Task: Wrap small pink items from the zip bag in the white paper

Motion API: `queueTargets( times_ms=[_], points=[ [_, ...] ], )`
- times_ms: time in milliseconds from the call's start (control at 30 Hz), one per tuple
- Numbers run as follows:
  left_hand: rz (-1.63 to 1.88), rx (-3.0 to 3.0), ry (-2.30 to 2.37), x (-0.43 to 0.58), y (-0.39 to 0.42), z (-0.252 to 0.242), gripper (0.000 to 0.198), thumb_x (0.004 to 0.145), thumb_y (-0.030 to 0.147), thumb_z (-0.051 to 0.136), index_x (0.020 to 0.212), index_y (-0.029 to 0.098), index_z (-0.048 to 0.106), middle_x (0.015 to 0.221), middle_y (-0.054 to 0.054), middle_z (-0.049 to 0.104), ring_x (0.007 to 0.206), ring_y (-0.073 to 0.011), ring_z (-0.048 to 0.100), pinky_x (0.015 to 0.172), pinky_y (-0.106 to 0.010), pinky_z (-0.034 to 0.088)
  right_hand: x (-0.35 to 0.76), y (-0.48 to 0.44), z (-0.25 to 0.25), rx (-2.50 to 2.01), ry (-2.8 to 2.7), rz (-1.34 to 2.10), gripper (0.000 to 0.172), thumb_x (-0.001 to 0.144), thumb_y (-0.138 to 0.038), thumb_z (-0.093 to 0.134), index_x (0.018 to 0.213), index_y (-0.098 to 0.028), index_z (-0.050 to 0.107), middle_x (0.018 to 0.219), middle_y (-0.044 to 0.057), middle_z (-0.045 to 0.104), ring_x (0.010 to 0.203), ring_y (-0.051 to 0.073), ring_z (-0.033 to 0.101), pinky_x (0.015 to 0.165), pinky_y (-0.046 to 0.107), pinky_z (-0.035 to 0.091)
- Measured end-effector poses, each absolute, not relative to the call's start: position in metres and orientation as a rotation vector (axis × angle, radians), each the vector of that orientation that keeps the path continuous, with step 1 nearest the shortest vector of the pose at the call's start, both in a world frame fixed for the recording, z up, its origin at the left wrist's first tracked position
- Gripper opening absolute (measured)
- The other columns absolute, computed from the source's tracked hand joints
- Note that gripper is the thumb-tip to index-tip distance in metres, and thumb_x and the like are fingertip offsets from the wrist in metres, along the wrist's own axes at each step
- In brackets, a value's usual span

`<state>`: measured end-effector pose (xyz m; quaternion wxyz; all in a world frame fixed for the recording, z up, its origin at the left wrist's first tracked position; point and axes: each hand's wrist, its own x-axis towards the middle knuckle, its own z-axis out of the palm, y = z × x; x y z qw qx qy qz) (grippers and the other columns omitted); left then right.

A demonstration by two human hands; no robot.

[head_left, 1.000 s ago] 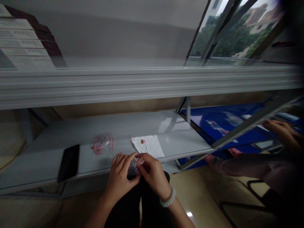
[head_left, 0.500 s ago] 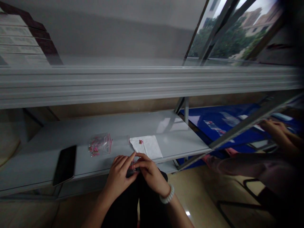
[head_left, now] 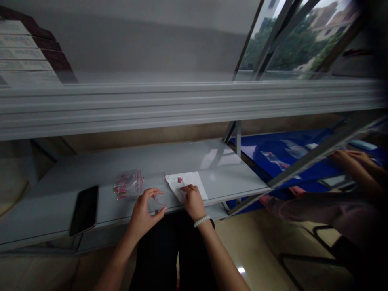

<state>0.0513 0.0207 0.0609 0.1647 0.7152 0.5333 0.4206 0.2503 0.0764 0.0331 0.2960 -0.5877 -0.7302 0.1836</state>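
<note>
Hands parted: left hand point(head_left: 144, 214) curled, right point(head_left: 192, 202) on tissue point(head_left: 173, 182).

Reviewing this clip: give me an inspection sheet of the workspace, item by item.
Surface: pale grey metal shelf.
Job's things: clear zip bag of small pink parts; white paper sheet with small pink parts; small clear plastic bag.
Clutter: black smartphone, lying flat.
Hands: left hand curled around the small bag; right hand flat on the paper.
Cables: nothing seen.
Surroundings: co-worker's hands; glossy blue panel; window showing trees.
</note>
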Motion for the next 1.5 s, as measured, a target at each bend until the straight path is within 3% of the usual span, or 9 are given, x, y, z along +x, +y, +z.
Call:
queueTargets(
  times_ms=[200,433,633,833,933,1100,1300,1500],
  points=[
    [1.092,2.156,1.524,0.049,0.038,0.070,0.048,0.074,0.022,0.067,0.119,0.022,0.049,0.112,-0.008,0.064,0.097,-0.0209,0.062,0.089,-0.038,0.048,0.238,0.083,0.045,-1.560,-2.168,0.451,0.038,0.076,0.003,0.046,0.094,-0.019,0.072,0.111,0.011,0.064,0.102,0.023,0.052,0.087,0.032,0.040],
    [0.885,2.303,1.611,0.062,0.084,0.076,0.046,0.077,0.028,0.064,0.120,0.021,0.051,0.112,-0.007,0.061,0.097,-0.0195,0.060,0.086,-0.032,0.047,0.235,0.081,0.040,-1.398,-2.361,0.444,0.030,0.081,-0.002,0.050,0.095,-0.019,0.069,0.104,0.010,0.062,0.106,0.023,0.049,0.087,0.032,0.038],
    [0.568,2.422,1.672,0.080,0.114,0.064,0.042,0.074,0.028,0.068,0.115,0.021,0.058,0.113,-0.008,0.063,0.106,-0.0267,0.058,0.093,-0.040,0.038,0.238,0.071,0.021,-1.286,-2.315,0.420,0.048,0.074,0.003,0.048,0.114,-0.020,0.063,0.119,0.011,0.054,0.104,0.023,0.047,0.091,0.036,0.038],
    [0.428,2.475,1.661,0.088,0.124,0.056,0.043,0.074,0.029,0.068,0.116,0.022,0.059,0.112,-0.009,0.064,0.105,-0.0270,0.059,0.094,-0.040,0.036,0.251,0.073,0.018,-1.091,-2.028,0.632,0.054,0.062,0.006,0.039,0.101,-0.017,0.069,0.110,0.009,0.062,0.109,0.021,0.050,0.099,0.036,0.038],
    [0.380,2.492,1.663,0.088,0.128,0.054,0.041,0.074,0.028,0.068,0.114,0.023,0.060,0.113,-0.007,0.064,0.106,-0.0267,0.059,0.095,-0.040,0.036,0.258,0.087,0.024,-1.059,-1.695,0.774,0.043,0.066,0.000,0.037,0.087,-0.016,0.070,0.099,0.008,0.067,0.103,0.019,0.057,0.095,0.034,0.042],
    [0.308,2.512,1.674,0.087,0.134,0.052,0.042,0.072,0.032,0.070,0.111,0.024,0.061,0.113,-0.006,0.065,0.106,-0.0268,0.058,0.096,-0.040,0.036,0.256,0.138,0.025,-1.049,-1.291,0.982,0.034,0.082,-0.026,0.043,0.097,-0.016,0.072,0.103,0.008,0.072,0.099,0.021,0.063,0.092,0.035,0.045],
    [0.250,2.545,1.677,0.085,0.138,0.056,0.043,0.071,0.035,0.069,0.112,0.025,0.061,0.114,-0.006,0.066,0.105,-0.0271,0.059,0.097,-0.041,0.035,0.244,0.167,0.010,-1.091,-1.205,0.971,0.038,0.086,-0.042,0.046,0.097,-0.018,0.073,0.098,0.008,0.073,0.103,0.026,0.062,0.095,0.038,0.044],
    [0.201,2.566,1.667,0.088,0.143,0.058,0.038,0.072,0.034,0.068,0.108,0.024,0.063,0.113,-0.007,0.066,0.106,-0.0274,0.058,0.097,-0.041,0.034,0.236,0.173,0.004,-0.971,-1.175,1.096,0.042,0.086,-0.048,0.044,0.105,-0.021,0.072,0.117,0.008,0.068,0.113,0.025,0.059,0.101,0.041,0.041]
  ],
)
